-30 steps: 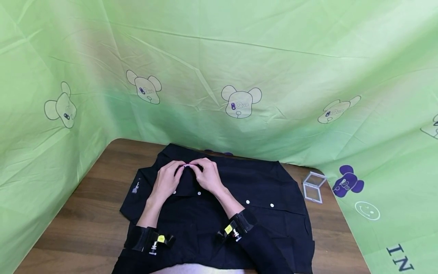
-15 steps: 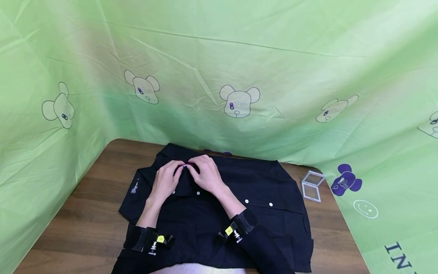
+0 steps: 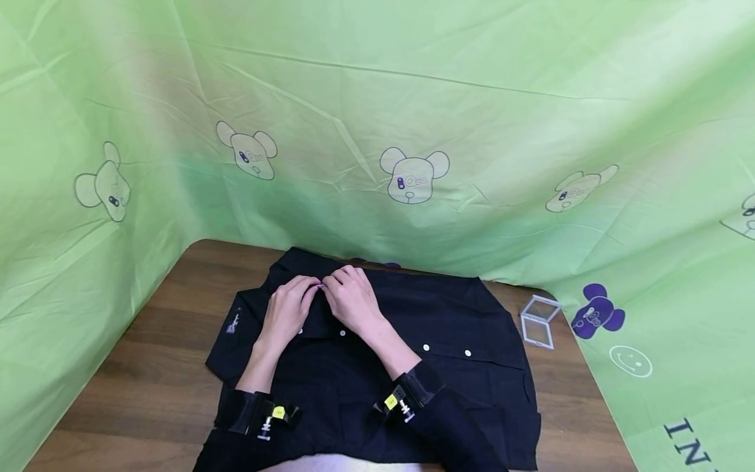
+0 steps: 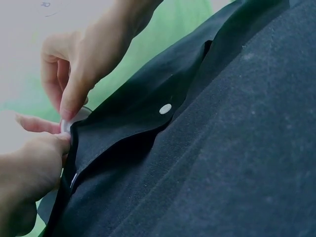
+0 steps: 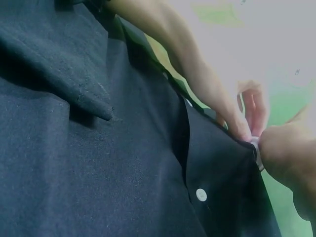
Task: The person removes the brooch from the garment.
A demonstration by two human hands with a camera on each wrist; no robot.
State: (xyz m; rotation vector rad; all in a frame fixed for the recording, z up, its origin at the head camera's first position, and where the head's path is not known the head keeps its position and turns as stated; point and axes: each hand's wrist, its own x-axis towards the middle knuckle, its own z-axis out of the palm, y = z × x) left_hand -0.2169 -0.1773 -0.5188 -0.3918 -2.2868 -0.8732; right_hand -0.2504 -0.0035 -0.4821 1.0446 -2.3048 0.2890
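Note:
A black buttoned shirt (image 3: 407,308) lies spread over the table. Near its far left part, both hands meet at a small round whitish piece (image 4: 80,116) with a purplish edge in the head view. My left hand (image 3: 286,309) pinches this piece at the fabric's edge between thumb and fingers. From the right, my right hand (image 3: 354,300) pinches the same piece, thumb on its face in the left wrist view. Fingers hide most of it. White buttons (image 3: 426,347) run along the shirt's front strip, one button (image 4: 165,109) close to the hands.
An open, pale square-framed case (image 3: 538,321) stands on the wooden table (image 3: 135,347) to the right of the shirt. A green printed cloth (image 3: 330,216) hangs around the table's back and sides. The shirt's left sleeve carries a small light print (image 3: 233,322).
My right hand has shifted slightly left and up, its fingers now closer to the left fingertips and covering more of the round piece. The left hand and shirt stay nearly still.

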